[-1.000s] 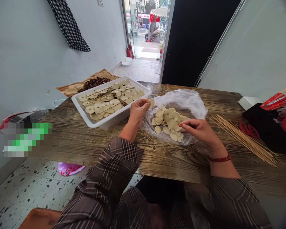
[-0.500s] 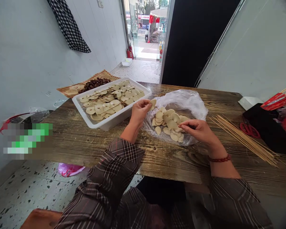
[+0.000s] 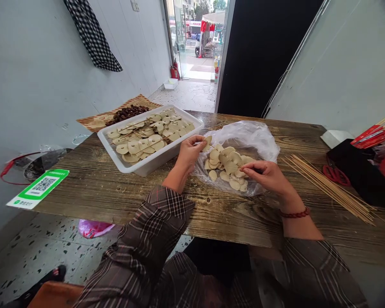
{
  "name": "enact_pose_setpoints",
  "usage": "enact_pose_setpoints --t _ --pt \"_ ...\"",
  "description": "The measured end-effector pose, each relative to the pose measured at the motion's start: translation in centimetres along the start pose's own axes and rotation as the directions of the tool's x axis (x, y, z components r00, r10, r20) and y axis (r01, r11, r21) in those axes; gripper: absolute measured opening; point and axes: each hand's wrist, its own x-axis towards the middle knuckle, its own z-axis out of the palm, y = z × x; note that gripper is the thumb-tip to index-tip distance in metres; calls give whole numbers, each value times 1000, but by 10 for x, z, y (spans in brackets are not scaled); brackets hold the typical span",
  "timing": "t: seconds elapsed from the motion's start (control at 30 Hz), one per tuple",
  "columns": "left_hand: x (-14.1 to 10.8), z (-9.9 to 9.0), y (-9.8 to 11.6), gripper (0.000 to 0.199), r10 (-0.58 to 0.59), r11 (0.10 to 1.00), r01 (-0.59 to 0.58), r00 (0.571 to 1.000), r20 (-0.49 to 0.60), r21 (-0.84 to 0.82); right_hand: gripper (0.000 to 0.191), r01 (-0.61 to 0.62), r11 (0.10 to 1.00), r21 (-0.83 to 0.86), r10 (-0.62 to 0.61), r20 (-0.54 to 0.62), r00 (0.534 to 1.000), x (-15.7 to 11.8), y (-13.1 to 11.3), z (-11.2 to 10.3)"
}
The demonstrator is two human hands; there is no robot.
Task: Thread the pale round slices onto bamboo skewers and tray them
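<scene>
Between thumb and fingers of my left hand (image 3: 192,152) is a pale round slice (image 3: 208,143), held upright at the near edge of a clear plastic bag (image 3: 263,139). A thin skewer (image 3: 213,147) shows just beside that slice. My right hand (image 3: 265,174) is closed in a pinch at what looks like the skewer's other end, its tip hidden by the fingers. Several pale slices (image 3: 232,158) lie between the hands, and some seem to be on the skewer. More loose slices (image 3: 213,175) rest in the opened bag.
Left of the bag, a white plastic tub (image 3: 128,169) holds several skewers of slices. Dark reddish-brown pieces (image 3: 128,113) lie on paper behind it. Bare bamboo skewers (image 3: 330,188), red-handled scissors (image 3: 336,174) and a black box (image 3: 348,164) are at right. A QR-code card (image 3: 40,188) lies at the left edge.
My left hand and its slice have shifted slightly to the right and down. The right hand stays almost in place. A foot now shows at the lower left.
</scene>
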Motion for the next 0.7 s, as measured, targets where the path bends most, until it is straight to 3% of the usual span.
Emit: enact_pose_setpoints --t 0.17,0.3,0.7 --pt "1 -3 1 17 -158 975 157 987 2 -155 27 -12 1000 26 12 5 1000 -1 2 0" --pt "0 -2 4 19 -217 944 214 976 17 -253 26 -9 999 48 10 -13 1000 -2 2 0" --pt "-4 2 4 22 -207 923 209 977 42 -324 24 11 998 58 -8 -52 999 -2 3 6"
